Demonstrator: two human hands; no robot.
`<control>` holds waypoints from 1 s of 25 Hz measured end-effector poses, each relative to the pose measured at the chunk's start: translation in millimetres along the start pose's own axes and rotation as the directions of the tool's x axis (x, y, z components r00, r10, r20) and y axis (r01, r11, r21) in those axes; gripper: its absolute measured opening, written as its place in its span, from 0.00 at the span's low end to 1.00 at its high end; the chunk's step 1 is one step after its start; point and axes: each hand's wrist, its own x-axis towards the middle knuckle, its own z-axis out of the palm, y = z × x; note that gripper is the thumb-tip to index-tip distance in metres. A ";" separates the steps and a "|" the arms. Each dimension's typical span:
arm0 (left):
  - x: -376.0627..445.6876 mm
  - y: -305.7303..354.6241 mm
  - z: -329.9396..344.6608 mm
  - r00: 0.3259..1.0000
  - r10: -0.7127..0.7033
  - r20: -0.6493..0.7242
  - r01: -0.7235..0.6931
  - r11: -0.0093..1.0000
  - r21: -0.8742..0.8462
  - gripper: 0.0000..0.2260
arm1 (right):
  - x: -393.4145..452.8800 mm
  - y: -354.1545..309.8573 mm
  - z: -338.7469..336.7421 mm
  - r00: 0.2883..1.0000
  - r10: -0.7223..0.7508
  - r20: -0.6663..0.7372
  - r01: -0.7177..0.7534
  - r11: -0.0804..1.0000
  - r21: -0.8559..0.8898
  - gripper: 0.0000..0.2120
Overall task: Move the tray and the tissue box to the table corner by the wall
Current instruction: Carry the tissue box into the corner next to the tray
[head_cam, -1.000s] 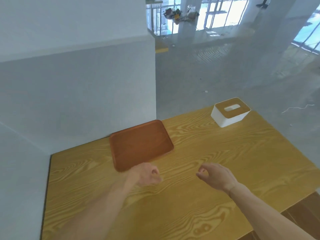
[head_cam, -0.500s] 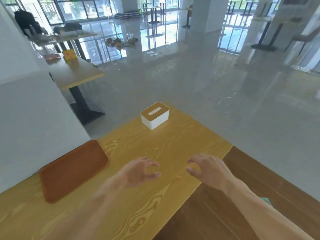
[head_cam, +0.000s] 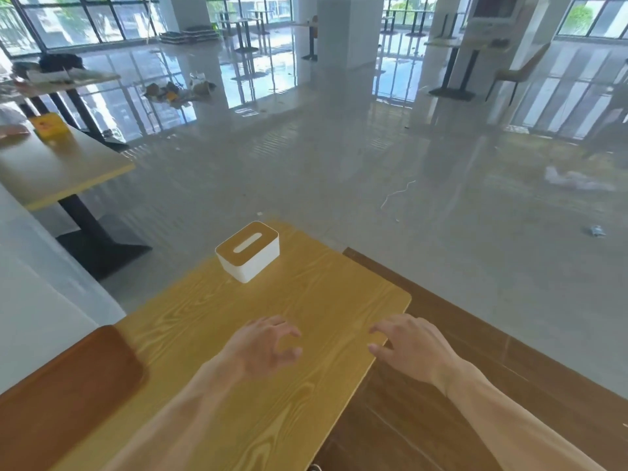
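A white tissue box (head_cam: pixel 248 253) with a wooden lid and a slot stands at the far end of the yellow wood-grain table (head_cam: pixel 306 300). A brown wooden tray (head_cam: pixel 64 399) lies at the lower left of the table, against the white wall (head_cam: pixel 40 300). My left hand (head_cam: pixel 265 345) hovers over the table's middle, fingers curled and apart, holding nothing. My right hand (head_cam: pixel 407 348) hovers at the table's right edge, fingers spread and empty. Both hands are well short of the tissue box and to the right of the tray.
A brown wooden bench or floor strip (head_cam: pixel 475 334) runs along the table's right side. Another yellow table (head_cam: pixel 51 168) with a yellow box (head_cam: pixel 49 125) stands at the left. Shiny grey floor (head_cam: pixel 373 164) stretches beyond, with pillars and clutter far off.
The view has swung right and up, away from the wall. The tray has slid to the lower left of the frame and the tissue box to the centre. Both hands stay empty, fingers opening.
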 end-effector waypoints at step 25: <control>112.9 -87.1 -48.8 0.707 -0.704 -0.059 0.693 0.708 -0.139 0.21 | 370.3 11.7 -20.7 0.782 -0.571 0.248 0.605 0.792 -0.083 0.20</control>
